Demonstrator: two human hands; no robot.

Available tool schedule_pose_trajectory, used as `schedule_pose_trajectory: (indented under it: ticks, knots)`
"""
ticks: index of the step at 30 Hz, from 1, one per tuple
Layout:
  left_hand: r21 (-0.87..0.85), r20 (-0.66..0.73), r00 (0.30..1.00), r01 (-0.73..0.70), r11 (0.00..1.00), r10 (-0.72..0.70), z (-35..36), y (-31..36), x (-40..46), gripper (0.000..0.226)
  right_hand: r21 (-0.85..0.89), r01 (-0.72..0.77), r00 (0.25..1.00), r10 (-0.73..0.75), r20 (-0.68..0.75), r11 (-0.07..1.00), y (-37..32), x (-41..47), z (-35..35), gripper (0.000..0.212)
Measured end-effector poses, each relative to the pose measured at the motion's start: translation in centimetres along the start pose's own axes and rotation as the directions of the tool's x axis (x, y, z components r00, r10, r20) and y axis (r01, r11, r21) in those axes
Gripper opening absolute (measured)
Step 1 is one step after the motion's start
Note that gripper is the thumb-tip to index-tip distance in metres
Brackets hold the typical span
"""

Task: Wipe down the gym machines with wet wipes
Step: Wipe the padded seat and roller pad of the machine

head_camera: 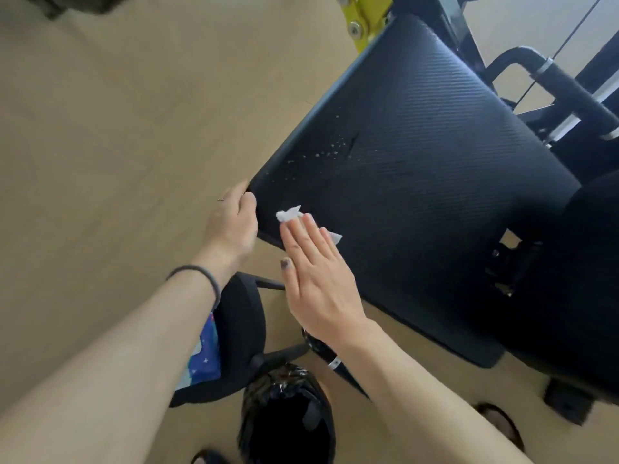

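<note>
Both forearms reach out: right hand (318, 279) lies flat, pressing a white wipe (289, 214) onto the black seat pad (418, 169); left hand (234, 222) grips its corner.

This is a gym or fitness room. A large black padded seat (418, 155) with ribbed vinyl is sitting on a black steel frame (569, 105), joined by a yellow bolted bracket (365, 18). Thin cables (569, 31) are running past a foam-covered roller bar (562, 82). Pale wood-look flooring (117, 112) is lying underneath.
</note>
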State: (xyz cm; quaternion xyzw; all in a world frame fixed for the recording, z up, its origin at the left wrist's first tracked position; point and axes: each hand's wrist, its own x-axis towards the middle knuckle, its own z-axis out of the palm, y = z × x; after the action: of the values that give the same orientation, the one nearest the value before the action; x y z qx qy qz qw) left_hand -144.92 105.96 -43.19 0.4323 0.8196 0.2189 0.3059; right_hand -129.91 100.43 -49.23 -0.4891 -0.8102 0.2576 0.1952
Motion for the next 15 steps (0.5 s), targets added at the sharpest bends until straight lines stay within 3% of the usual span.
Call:
schedule_pose_trajectory:
  ticks: [4, 8, 12, 15]
  knots:
    - [-0.046, 0.046, 0.999, 0.028, 0.999, -0.026, -1.3, -0.4, -0.4, 0.048, -0.137, 0.147, 0.988, -0.14, 0.062, 0.98, 4.7, -2.4, -1.6, 0.052]
    - [-0.178, 0.093, 0.994, 0.065, 0.982, -0.049, -2.0, -0.5, -0.7, 0.046, -0.129, -0.12, 0.991, 0.112, -0.069, 0.984, 5.7, 1.1, -2.2, 0.058]
    - [-0.253, 0.128, 0.989, 0.098, 0.963, -0.067, -2.8, -0.6, -0.9, 0.044, -0.15, 0.15, 0.989, -0.15, 0.011, 0.977, 1.5, 3.5, -0.2, 0.056]
    - [-0.234, 0.188, 0.981, 0.084, 0.969, -0.04, -3.2, -0.6, -0.6, 0.048, -0.245, 0.327, 0.942, -0.296, 0.157, 0.913, 3.1, 1.4, -1.3, 0.056]
